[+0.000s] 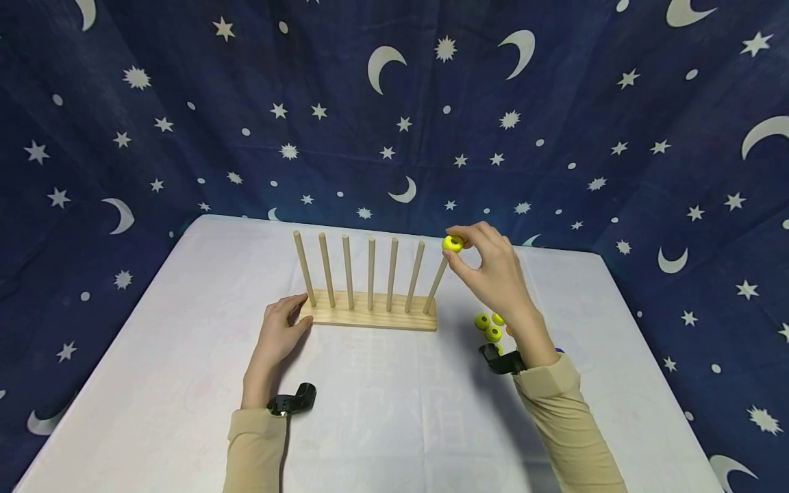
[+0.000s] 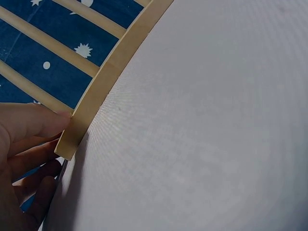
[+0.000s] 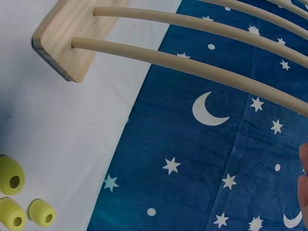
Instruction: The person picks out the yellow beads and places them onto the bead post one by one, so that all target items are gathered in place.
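Observation:
A wooden peg stand [image 1: 370, 318] has a row of several upright pegs on a flat base. My left hand [image 1: 279, 333] holds the base's left end, thumb in front and fingers behind; the left wrist view shows this hand [image 2: 29, 144] against the base's end [image 2: 72, 139]. Between thumb and fingers, my right hand [image 1: 496, 267] pinches a yellow bead [image 1: 452, 244] at the tip of the rightmost peg [image 1: 436, 284]. Whether the peg has entered the bead's hole, I cannot tell. Only fingertips [image 3: 303, 187] of that hand show in the right wrist view.
Several yellow beads [image 1: 493, 333] lie on the white tablecloth [image 1: 382, 411] right of the stand, partly hidden under my right forearm. An orange bead [image 1: 509, 331] and something blue [image 1: 559, 350] peek out there. A dark blue star-and-moon cloth [image 1: 333, 171] hangs behind the table.

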`<state>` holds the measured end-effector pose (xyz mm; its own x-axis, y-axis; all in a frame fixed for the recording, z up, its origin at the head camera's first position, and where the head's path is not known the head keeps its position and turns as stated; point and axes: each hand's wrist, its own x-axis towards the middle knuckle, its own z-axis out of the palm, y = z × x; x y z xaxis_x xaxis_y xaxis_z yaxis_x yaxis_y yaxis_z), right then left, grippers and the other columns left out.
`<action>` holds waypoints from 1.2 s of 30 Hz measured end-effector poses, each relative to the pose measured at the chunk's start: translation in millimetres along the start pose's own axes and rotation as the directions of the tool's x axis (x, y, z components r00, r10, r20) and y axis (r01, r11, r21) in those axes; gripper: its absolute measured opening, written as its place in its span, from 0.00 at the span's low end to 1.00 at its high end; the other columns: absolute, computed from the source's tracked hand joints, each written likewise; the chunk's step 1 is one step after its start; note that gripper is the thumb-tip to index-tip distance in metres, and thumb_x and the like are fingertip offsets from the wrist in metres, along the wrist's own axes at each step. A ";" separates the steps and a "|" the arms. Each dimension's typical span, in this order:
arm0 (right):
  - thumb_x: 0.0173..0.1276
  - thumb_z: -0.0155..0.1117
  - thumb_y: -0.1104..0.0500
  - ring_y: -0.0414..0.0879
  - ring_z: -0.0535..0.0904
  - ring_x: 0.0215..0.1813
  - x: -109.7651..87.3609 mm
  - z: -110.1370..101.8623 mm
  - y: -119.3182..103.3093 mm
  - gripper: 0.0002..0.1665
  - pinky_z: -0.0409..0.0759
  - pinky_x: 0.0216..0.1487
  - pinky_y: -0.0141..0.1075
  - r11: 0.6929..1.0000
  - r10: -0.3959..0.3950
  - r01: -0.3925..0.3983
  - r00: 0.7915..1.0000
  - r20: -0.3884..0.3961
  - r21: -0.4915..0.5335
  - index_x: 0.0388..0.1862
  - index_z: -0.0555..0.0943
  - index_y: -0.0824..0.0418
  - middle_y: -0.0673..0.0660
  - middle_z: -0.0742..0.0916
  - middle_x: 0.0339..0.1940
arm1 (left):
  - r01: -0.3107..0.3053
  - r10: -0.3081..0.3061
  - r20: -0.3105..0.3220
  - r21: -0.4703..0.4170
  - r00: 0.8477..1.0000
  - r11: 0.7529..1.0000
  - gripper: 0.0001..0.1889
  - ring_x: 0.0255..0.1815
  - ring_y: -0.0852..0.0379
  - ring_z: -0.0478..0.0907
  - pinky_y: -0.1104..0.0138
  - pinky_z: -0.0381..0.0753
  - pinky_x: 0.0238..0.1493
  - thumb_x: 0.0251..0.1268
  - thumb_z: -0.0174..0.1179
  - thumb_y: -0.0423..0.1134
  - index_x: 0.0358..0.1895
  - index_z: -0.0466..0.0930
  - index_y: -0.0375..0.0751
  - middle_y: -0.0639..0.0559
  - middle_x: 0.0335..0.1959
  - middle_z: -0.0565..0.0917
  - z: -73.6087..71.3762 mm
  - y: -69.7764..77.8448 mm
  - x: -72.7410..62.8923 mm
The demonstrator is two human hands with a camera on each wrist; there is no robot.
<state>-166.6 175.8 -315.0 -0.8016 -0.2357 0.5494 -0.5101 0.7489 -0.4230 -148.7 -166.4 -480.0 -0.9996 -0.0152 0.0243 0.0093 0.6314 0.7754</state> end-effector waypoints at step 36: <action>0.64 0.67 0.56 0.49 0.79 0.48 -15.8 -4.5 13.0 0.19 0.76 0.49 0.47 1.000 0.006 -0.005 0.998 0.060 -0.028 0.53 0.81 0.56 0.53 0.85 0.44 | 0.003 -0.003 -0.009 0.009 1.000 1.000 0.27 0.69 0.38 0.60 0.45 0.58 0.70 0.64 0.59 0.36 0.66 0.69 0.33 0.35 0.65 0.72 1.9 -0.5 -0.1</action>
<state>-159.2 192.1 -325.9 -0.8219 -0.2675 0.5028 -0.4975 0.7671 -0.4051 -148.6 -165.2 -481.6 -0.9993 -0.0243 0.0281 0.0061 0.6382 0.7699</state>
